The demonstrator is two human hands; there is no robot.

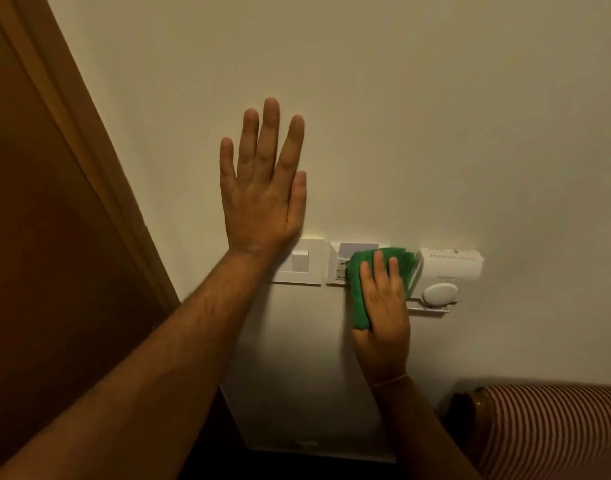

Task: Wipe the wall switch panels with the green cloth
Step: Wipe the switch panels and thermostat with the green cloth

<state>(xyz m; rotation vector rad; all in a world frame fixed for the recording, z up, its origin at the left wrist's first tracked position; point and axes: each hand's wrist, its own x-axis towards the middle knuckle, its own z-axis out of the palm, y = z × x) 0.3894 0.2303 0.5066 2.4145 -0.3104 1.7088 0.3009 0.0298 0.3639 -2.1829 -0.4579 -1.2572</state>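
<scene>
Three white fittings sit in a row on the cream wall. A single rocker switch panel [305, 262] is on the left, partly behind my left wrist. The middle panel [338, 263] has a card in a slot at its top. On the right is a thermostat box [449, 268] with a round dial. My right hand [383, 306] presses a folded green cloth [357, 292] flat over the right half of the middle panel, reaching the thermostat's left edge. My left hand [262, 188] lies flat on the wall above the left switch, fingers spread, holding nothing.
A brown wooden door frame [75, 168] runs down the left side. A red-and-white striped cushion or sleeve [553, 431] sits at the lower right. A white bracket [432, 308] juts out under the thermostat.
</scene>
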